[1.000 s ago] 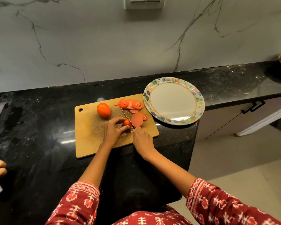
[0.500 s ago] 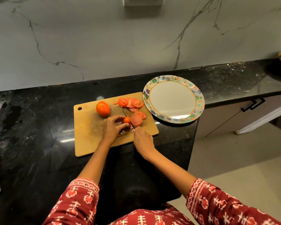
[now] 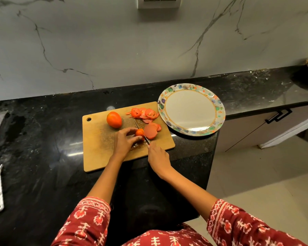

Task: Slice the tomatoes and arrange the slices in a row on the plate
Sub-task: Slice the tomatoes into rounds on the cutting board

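I'm seeing a whole tomato (image 3: 114, 119) sitting beside a half-cut tomato (image 3: 139, 133), slices (image 3: 144, 113) piling near the empty plate (image 3: 219, 110).

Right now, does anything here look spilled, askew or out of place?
Mostly tidy. The round plate with the colourful patterned rim juts past the black stone counter's edge at its corner. The wooden cutting board is wet and stained by the cut tomato piece.

Dark red sleeves (image 3: 89, 221) with white and red woven motifs, bare forearms
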